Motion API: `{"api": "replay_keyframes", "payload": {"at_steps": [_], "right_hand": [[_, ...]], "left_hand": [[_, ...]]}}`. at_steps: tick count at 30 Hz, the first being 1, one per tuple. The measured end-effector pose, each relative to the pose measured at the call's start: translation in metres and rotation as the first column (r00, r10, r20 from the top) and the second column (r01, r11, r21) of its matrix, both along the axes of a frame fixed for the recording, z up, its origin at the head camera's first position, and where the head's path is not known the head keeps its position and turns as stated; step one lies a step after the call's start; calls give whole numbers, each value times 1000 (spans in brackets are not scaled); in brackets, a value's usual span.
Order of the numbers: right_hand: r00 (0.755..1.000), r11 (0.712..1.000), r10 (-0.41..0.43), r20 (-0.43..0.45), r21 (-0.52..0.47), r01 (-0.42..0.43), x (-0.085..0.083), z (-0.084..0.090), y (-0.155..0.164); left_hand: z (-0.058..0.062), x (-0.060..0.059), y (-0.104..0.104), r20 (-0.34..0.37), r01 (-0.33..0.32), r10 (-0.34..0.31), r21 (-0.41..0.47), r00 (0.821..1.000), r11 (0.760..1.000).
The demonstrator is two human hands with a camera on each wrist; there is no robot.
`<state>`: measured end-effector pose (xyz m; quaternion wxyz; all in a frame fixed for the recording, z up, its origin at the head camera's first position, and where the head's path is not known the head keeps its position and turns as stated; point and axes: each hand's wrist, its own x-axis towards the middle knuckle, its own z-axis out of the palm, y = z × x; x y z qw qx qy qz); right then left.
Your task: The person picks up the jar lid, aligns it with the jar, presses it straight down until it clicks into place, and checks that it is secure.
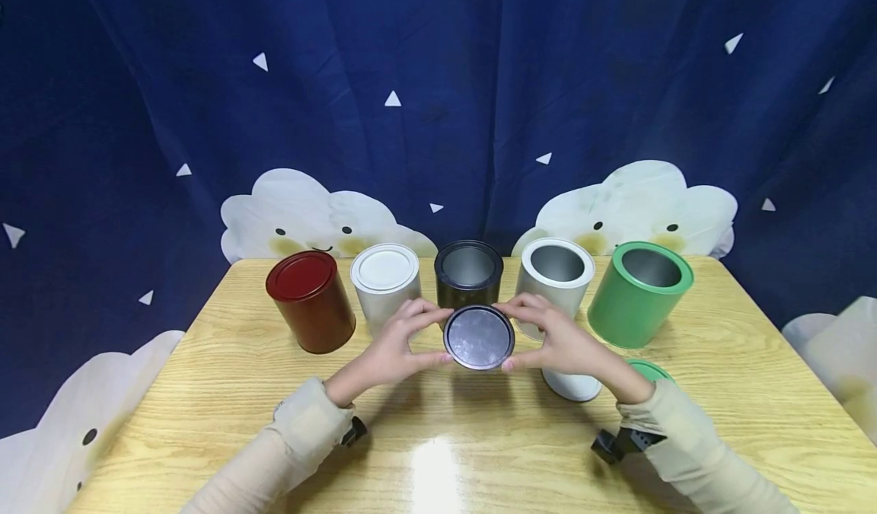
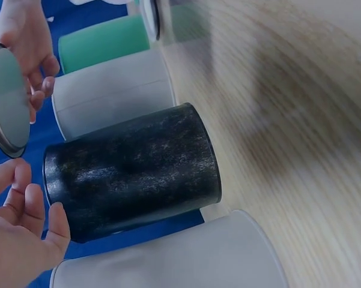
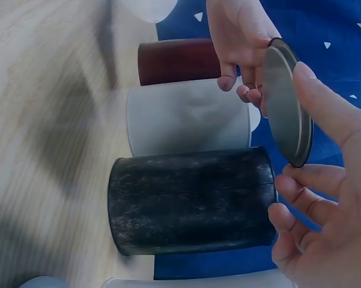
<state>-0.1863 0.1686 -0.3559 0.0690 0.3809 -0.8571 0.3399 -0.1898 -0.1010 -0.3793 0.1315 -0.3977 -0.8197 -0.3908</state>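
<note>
Five cylindrical metal tins stand in a row along the far side of the pale wooden table [image 1: 226,392]: a dark red lidded tin [image 1: 310,301] at the left end, a white lidded tin [image 1: 385,285] beside it, an open black tin [image 1: 469,273] in the middle, an open white tin [image 1: 556,279] next, and an open green tin [image 1: 639,293] at the right end. Both hands hold one round dark metal lid [image 1: 479,337] just in front of the black tin, lifted off the table with its flat face toward the head camera. The left hand [image 1: 403,341] pinches the lid's rim near nine o'clock, thumb low and fingers above, and the right hand [image 1: 562,339] pinches it near three o'clock in the same way; the wrist views show fingertips only on the edge, with the palms well away. A white lid [image 1: 574,386] lies on the table at about five o'clock from the held lid, partly hidden under the right wrist, and a green lid [image 1: 647,369] shows beyond it. With such a light grip on a thin rim, the lid could slip or tip and drop onto the table. If it meets the black tin's mouth tilted, it may jam, or nudge the empty tin into its close neighbours.
</note>
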Motion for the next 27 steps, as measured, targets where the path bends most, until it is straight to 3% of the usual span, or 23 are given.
{"api": "replay_keyframes", "payload": {"at_steps": [12, 18, 27], "right_hand": [[1000, 1000, -6, -26, -17, 6, -6, 13, -2], [999, 1000, -1, -53, -9, 1, -12, 20, -4], [996, 997, -62, -65, 35, 64, -26, 29, -7]], "left_hand": [[14, -4, 3, -43, -26, 26, -7, 999, 1000], [27, -10, 4, -67, -41, 38, -48, 997, 998], [40, -24, 3, -54, -37, 32, -87, 998, 996]]}}
